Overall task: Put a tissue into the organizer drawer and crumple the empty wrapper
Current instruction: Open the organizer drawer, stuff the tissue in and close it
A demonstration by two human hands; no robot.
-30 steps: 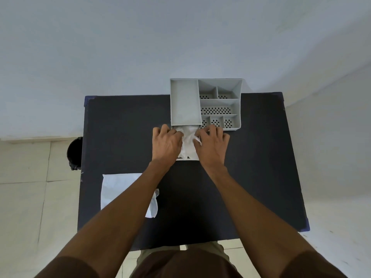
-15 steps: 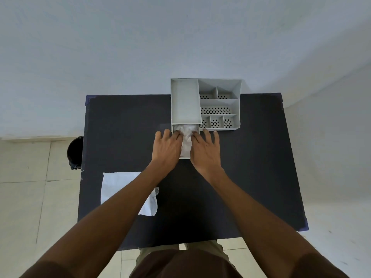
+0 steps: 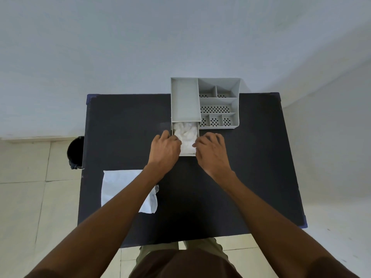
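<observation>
A grey organizer (image 3: 218, 101) with several compartments stands at the far middle of the dark table (image 3: 251, 167). Its drawer (image 3: 187, 154) is pulled out toward me, and a crumpled white tissue (image 3: 186, 135) lies inside it. My left hand (image 3: 164, 151) rests at the drawer's left side with its fingertips at the rim. My right hand (image 3: 212, 151) sits at the drawer's right side, fingers curled beside the tissue. Neither hand holds anything that I can see. The flat white wrapper (image 3: 120, 187) lies on the table's near left, partly under my left forearm.
A black bin (image 3: 76, 151) stands on the tiled floor beside the table's left edge. A pale wall rises behind the organizer. Bare dark tabletop lies to the right of the organizer and in front of the drawer.
Both hands have drawn back from on top of the tissue to the drawer's two sides, baring the tissue in the drawer.
</observation>
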